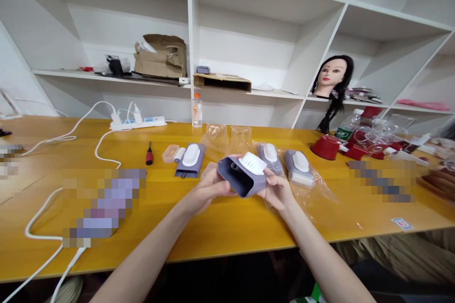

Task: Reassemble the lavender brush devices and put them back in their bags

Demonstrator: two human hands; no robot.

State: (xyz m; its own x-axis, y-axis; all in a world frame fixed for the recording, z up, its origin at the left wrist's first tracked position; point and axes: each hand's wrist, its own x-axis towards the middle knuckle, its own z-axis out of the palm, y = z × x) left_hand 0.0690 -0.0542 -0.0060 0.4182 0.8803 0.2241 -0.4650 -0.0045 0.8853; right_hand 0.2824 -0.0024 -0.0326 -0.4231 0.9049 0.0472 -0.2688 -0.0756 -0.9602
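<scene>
Cradling the grey-purple casing (259, 185) from either side, our left hand (209, 188) and right hand (277, 190) have a closed grip on it above the table (199, 236), between its front and back edges, the hollow, smooth-walled mouth tilted toward us, presumably for a view inside, beneath the slotted white cap (253, 164). Nearer the back edge, two similar rounded units (297, 160) lie amid crinkled clear film (322, 191), perhaps to guard their finish, and a red-handled screwdriver (149, 155) lies farther left.

Soft, bright light covers the counter (234, 229); wide-angle distortion stretches the edges; pixelation masks patches left and right.
</scene>
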